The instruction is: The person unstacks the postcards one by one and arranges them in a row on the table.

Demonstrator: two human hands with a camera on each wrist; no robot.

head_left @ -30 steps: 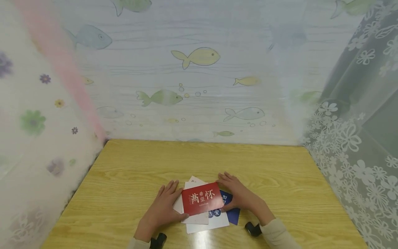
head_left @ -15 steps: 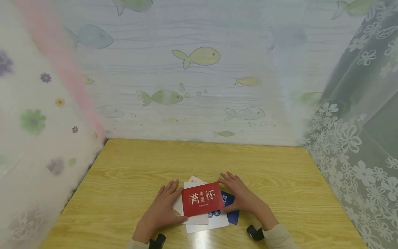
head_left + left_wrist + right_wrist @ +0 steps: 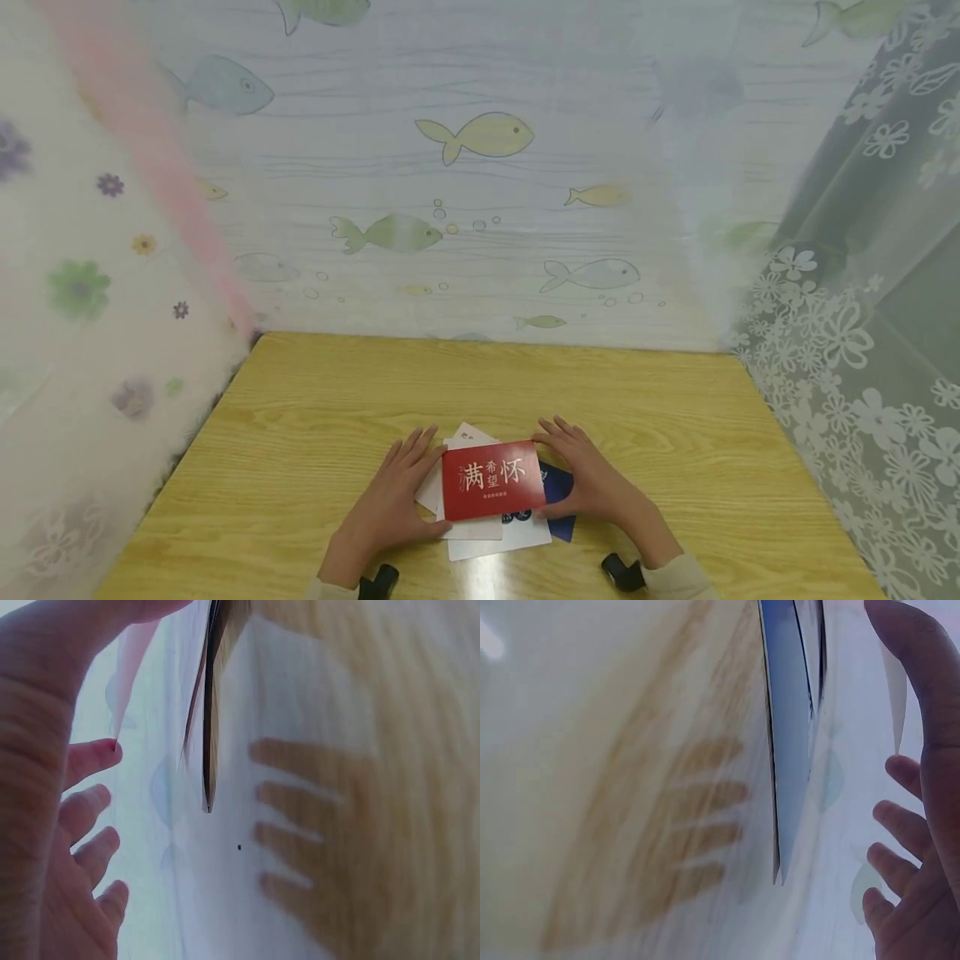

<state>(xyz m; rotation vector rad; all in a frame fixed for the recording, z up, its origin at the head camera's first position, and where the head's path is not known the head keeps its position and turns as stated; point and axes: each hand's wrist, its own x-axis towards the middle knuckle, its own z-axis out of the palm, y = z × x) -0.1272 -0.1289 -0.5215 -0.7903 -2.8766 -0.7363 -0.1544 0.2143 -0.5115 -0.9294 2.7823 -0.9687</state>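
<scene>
A red card with pale Chinese characters is held level between both hands, above a loose pile of cards. My left hand grips its left side, index finger at the far corner, thumb at the near one. On the opposite side my right hand holds the card the same way. Both wrist views show a gap between this card and the pile. Underneath lie white cards and a dark blue card, fanned unevenly and partly hidden by the red one. The other fingers of each hand are spread.
The wood-grain table meets a fish-patterned curtain at its far edge. Flower-patterned fabric hangs along the left side, with lacy fabric on the right. Small black wrist devices sit near both sleeves.
The red card has shifted slightly to the right, and the right hand has moved right with it. More of the blue lettering beneath is covered. The pile has stayed in place.
</scene>
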